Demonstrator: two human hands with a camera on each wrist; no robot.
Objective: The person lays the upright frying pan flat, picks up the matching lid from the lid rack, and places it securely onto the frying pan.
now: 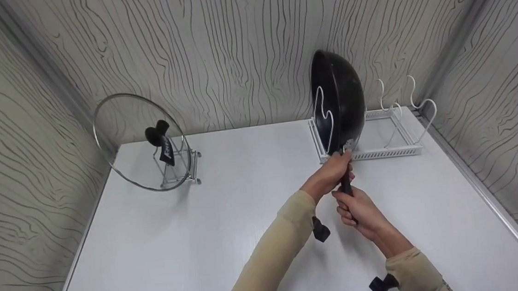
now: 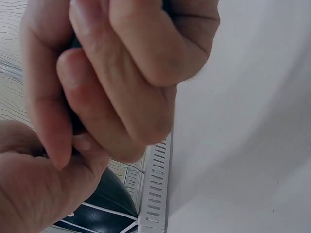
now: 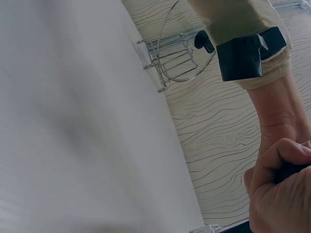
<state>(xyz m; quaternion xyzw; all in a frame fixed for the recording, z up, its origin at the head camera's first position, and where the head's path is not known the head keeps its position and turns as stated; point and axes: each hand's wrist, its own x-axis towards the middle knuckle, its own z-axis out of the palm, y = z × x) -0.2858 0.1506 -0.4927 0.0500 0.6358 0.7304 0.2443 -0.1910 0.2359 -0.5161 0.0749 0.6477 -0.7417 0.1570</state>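
Wok [image 1: 349,94] stands on edge at the left end of the white wire rack [image 1: 387,153], right of centre in the upper half of the frame. A wire divider crosses in front of its hollow side, which faces left; its handle [image 1: 346,186] points toward the bottom of the frame. Left hand [image 1: 335,169]: fingers curled round the handle, close to the wok body. Right hand [image 1: 361,209]: fingers closed round the handle's lower end. Step in hand, as judged: two-handed control of the wok at the rack. Whether the rack bears its full weight cannot be determined. Any next move calls for firm support at both grip points, with the wok kept upright and clear of the divider wires. Glass lid [image 1: 154,136], on the metal stand [image 1: 180,178] at upper left, is untouched.
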